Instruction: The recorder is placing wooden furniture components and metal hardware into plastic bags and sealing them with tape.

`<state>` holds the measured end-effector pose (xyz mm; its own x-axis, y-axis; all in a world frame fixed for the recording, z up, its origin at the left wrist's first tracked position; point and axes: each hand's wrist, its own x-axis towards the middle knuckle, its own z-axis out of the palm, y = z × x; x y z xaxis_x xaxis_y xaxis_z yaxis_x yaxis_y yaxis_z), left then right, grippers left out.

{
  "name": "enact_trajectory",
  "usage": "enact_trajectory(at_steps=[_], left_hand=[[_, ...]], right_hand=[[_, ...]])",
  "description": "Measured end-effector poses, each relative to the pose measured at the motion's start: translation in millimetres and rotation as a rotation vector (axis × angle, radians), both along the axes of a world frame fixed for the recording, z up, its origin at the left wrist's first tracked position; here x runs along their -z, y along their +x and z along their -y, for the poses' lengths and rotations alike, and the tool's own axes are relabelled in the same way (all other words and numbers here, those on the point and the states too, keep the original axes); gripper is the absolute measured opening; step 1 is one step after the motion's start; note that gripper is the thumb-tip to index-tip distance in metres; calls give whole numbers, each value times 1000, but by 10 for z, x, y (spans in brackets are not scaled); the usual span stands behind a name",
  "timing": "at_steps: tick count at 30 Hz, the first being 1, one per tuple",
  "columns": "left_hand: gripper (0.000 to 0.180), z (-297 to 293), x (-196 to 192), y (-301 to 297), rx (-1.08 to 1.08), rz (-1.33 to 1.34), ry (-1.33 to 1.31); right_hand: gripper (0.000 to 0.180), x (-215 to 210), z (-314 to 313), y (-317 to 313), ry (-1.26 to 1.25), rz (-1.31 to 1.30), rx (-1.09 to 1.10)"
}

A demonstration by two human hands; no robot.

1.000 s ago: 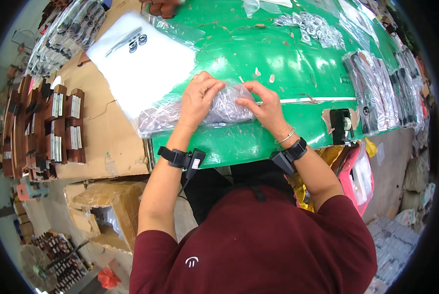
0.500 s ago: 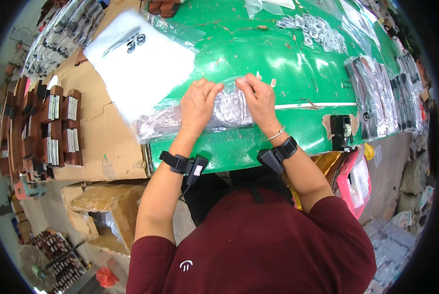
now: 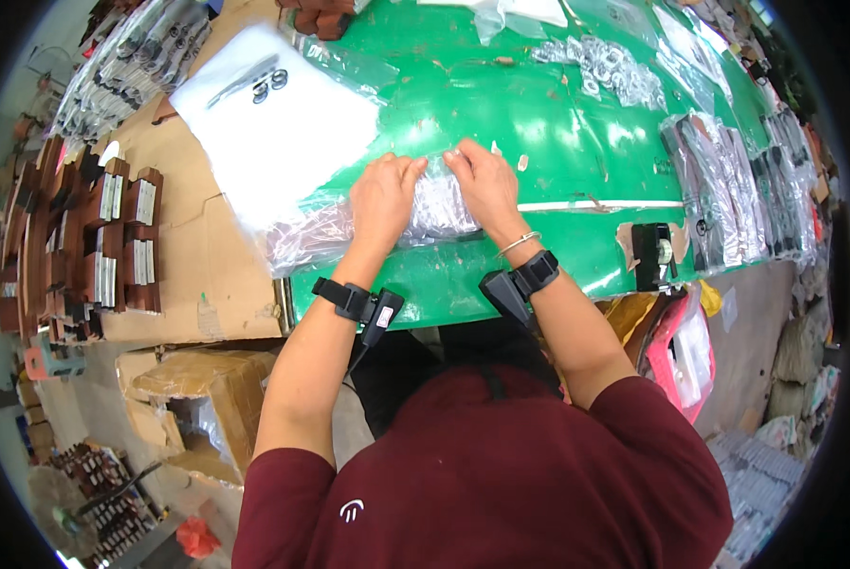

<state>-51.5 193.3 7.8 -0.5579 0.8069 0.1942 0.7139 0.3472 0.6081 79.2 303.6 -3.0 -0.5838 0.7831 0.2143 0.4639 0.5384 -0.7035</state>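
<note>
Over on the left, brown wooden pieces (image 3: 112, 237) stand near a white sheet (image 3: 278, 133). The clear plastic package (image 3: 439, 207) lies along the near side of the green tabletop (image 3: 576, 152); the left hand (image 3: 382, 201) is curled, thumb and fingers pinching its film, and the right hand (image 3: 487, 190) pinches likewise just beside it. Farther right sit a black tape dispenser (image 3: 647, 258) and wrapped bundles (image 3: 719, 190).

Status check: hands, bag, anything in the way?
Left hand and right hand gripping clear plastic bag at far edge. Bag lying crosswise, contents inside. No obstruction seen at hands; white sheet close by, upper left.
</note>
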Motion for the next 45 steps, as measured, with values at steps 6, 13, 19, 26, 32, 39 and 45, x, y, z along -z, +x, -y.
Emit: enact_trajectory(at_steps=[6, 13, 19, 26, 32, 39, 45], left_hand=[[50, 3, -79, -42, 129, 111, -191], [73, 118, -104, -84, 316, 70, -201], [65, 140, -375, 180, 339, 22, -170], [54, 297, -297, 750, 207, -209, 120], [53, 325, -221, 845, 247, -201, 370], [22, 358, -179, 914, 240, -177, 417], [19, 390, -199, 957, 227, -82, 403]], right_hand=[[30, 54, 0, 38, -8, -108, 9], [26, 68, 138, 189, -34, -400, -13], [15, -38, 191, 386, 198, -630, -30], [8, -60, 137, 812, 252, -595, -162], [9, -64, 158, 966, 50, -600, -180], [9, -81, 208, 1017, 113, -590, -181], [7, -122, 231, 1087, 105, -552, -198]])
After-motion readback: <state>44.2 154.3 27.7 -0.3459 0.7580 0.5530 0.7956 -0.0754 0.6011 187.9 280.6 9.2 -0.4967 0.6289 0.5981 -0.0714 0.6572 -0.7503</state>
